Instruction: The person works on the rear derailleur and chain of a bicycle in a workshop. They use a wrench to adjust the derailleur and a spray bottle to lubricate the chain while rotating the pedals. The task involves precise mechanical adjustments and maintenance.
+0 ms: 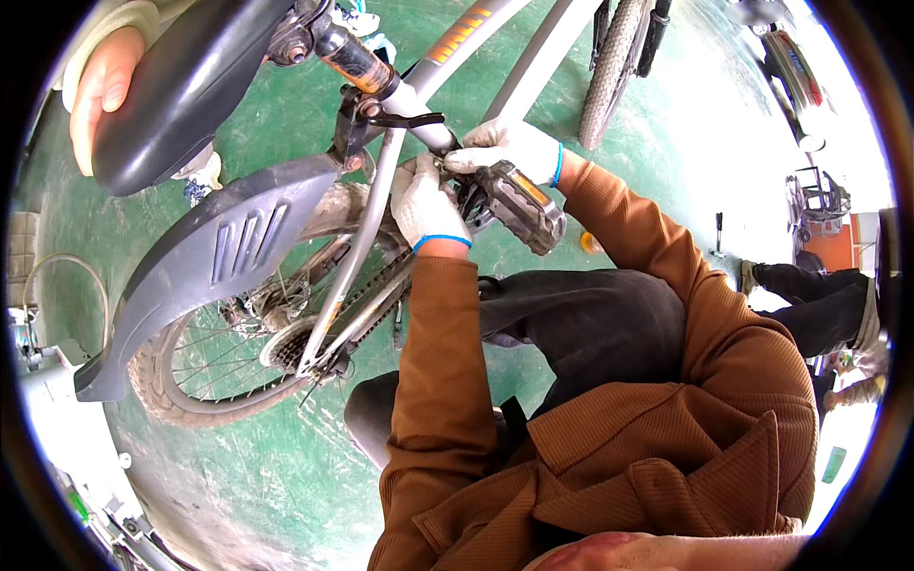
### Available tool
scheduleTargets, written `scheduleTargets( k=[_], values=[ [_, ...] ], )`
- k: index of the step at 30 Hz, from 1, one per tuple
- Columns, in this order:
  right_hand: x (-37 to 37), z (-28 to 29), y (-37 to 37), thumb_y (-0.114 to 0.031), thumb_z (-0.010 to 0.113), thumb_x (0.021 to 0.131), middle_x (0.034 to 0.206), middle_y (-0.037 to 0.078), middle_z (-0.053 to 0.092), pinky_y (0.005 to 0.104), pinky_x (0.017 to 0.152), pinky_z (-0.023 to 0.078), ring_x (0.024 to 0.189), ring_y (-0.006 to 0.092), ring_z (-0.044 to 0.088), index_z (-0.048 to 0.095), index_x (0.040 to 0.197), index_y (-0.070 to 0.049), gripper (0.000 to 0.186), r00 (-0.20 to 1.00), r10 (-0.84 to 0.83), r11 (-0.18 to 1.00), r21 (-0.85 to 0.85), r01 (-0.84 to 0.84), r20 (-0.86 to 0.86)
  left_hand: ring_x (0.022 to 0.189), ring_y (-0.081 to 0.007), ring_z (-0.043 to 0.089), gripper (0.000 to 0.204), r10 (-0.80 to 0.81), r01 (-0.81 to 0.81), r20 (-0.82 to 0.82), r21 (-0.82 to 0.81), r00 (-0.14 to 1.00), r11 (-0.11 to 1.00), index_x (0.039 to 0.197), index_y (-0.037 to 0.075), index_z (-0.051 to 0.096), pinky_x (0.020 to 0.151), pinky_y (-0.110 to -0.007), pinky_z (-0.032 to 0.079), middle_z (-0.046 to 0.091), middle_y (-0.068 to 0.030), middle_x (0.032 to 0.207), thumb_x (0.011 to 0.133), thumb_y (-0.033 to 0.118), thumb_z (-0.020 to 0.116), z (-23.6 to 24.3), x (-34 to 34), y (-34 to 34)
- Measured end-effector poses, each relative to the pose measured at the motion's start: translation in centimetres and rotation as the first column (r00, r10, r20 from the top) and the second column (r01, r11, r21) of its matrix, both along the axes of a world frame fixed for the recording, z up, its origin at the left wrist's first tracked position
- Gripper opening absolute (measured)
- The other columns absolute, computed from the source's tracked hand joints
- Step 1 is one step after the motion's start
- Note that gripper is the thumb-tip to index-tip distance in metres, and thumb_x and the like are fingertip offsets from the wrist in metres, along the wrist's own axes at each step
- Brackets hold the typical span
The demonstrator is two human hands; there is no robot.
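Over the green floor (295, 457), a bicycle (542, 63) runs across the upper view, saddle end left, front wheel right. Left grip (430, 203): white-gloved, fingers curled at the lower end of the seat tube; whether clenched on a part cannot be told. Right grip (506, 150): white-gloved, thumb and forefinger together at the same tube end, just beside the left fingertips; what they grasp, if anything, too small to tell. Edges, left to right: a second person's hand (107, 88) at the rim of the black saddle (195, 105); grey mudguard (181, 252) over the rear wheel (164, 385); pedal (522, 207) close below the right grip; front wheel (609, 86) well apart from it. Open floor lies below the rear wheel and between the front wheel and a dark tool (719, 234).
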State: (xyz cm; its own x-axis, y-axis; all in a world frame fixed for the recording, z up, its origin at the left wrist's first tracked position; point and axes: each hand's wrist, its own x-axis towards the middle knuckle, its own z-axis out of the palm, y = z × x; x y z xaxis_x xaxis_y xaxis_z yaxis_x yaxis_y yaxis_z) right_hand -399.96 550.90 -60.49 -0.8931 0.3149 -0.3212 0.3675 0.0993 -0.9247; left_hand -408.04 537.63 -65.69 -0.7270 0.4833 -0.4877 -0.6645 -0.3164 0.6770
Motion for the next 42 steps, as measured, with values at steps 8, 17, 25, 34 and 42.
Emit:
scheduleTargets(
  k=[8, 17, 25, 34, 42],
  values=[
    [-0.2, 0.6, -0.3, -0.03, 0.077, 0.098, 0.088, -0.002, 0.07, 0.0257, 0.072, 0.051, 0.08, 0.0051, 0.059, 0.077, 0.104, 0.002, 0.033, 0.999, 0.019, 1.0, 0.002, -0.019, 0.032, 0.051, -0.0069, 0.042, 0.018, -0.028, 0.021, -0.152, -0.045, 0.988, 0.999, 0.104, 0.004, 0.063, 0.046, -0.024, 0.03, 0.057, -0.0005, 0.071, 0.104, 0.022, 0.063, -2.9, -0.4, 0.5],
    [-0.4, 0.5, -0.3, -0.035, 0.076, 0.098, 0.088, -0.002, 0.068, 0.0261, 0.073, 0.05, 0.081, 0.0058, 0.058, 0.076, 0.106, 0.002, 0.038, 0.998, 0.032, 0.998, 0.05, -0.034, 0.052, 0.066, -0.0092, 0.051, 0.019, 0.004, -0.057, -0.37, -0.134, 0.929, 0.989, 0.099, 0.0, 0.067, 0.061, -0.026, 0.042, 0.063, -0.0026, 0.079, 0.103, 0.018, 0.063, -3.0, 0.3, 0.2],
    [-0.5, 0.4, -0.4, -0.041, 0.078, 0.095, 0.08, -0.003, 0.065, 0.0277, 0.07, 0.049, 0.077, 0.0058, 0.055, 0.077, 0.096, 0.0, 0.041, 0.998, 0.011, 0.984, 0.177, -0.022, 0.065, 0.078, -0.0194, 0.061, 0.019, 0.025, -0.23, -0.72, -0.188, 0.694, 0.955, 0.097, -0.004, 0.066, 0.076, -0.034, 0.05, 0.068, -0.013, 0.087, 0.104, 0.013, 0.06, -2.6, 2.2, -0.4],
    [-0.5, -1.3, 0.4, -0.044, 0.079, 0.093, 0.076, -0.002, 0.062, 0.0288, 0.067, 0.048, 0.073, 0.0069, 0.054, 0.074, 0.087, -0.002, 0.043, 0.999, -0.008, 0.983, 0.184, 0.0, 0.043, 0.09, -0.0397, 0.065, 0.017, -0.046, -0.344, -0.895, -0.218, 0.444, 0.913, 0.098, -0.002, 0.066, 0.081, -0.046, 0.05, 0.067, -0.0201, 0.094, 0.103, 0.012, 0.058, -3.8, 2.6, -0.4],
    [0.3, -1.2, -0.2, -0.048, 0.073, 0.096, 0.078, 0.004, 0.064, 0.0304, 0.073, 0.05, 0.075, 0.0132, 0.058, 0.072, 0.091, 0.001, 0.049, 0.997, -0.057, 0.89, 0.45, 0.078, -0.06, 0.095, -0.0442, 0.063, 0.019, -0.181, -0.308, -0.9, -0.316, 0.397, 0.897, 0.101, 0.001, 0.067, 0.084, -0.052, 0.048, 0.066, -0.0219, 0.098, 0.103, 0.017, 0.058, -4.5, 2.1, -1.4]
  ],
)
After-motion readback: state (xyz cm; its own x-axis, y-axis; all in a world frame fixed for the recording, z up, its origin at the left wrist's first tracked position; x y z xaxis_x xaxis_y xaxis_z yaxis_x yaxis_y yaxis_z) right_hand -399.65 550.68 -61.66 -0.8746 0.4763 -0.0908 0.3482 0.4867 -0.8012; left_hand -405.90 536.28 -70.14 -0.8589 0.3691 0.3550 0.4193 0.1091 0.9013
